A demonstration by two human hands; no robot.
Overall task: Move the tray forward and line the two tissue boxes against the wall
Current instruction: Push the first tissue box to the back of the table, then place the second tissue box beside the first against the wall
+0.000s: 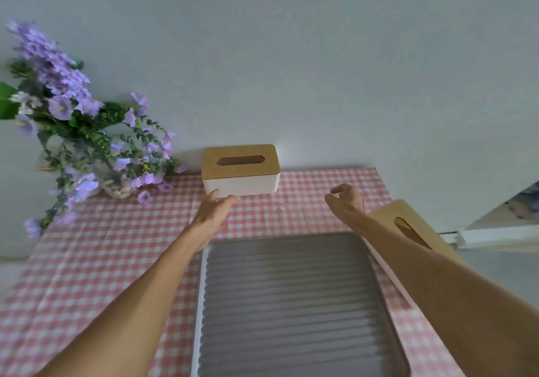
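Running off the bottom edge of the view, a grey ribbed tray (291, 303) with a white rim lies nearest the person on a pink-and-white checked cloth (96, 260), its near end cut off by the frame. Both bare forearms reach forward over it, one along each long side.

To the right of the tray, a tissue box with a wooden lid (408, 225) sits turned at an angle; the right forearm crosses in front of it and hides its near end and most of its white body, so only part of the lid and slot shows.

Further out, the right hand (345, 201) hovers above the cloth with fingers loosely curled, thumb and forefinger close together and nothing between them. The left hand (214, 210) is open with fingers extended, the fingertips (230, 198) at the lower front edge of the second tissue box (240, 169); motion blur makes it hard to say if they actually touch it.

That box stands square at the far edge of the cloth, close against the wall (320, 70). At the far left, purple flowers (73, 114) spill from a woven vase (119, 187), which is largely hidden by foliage.
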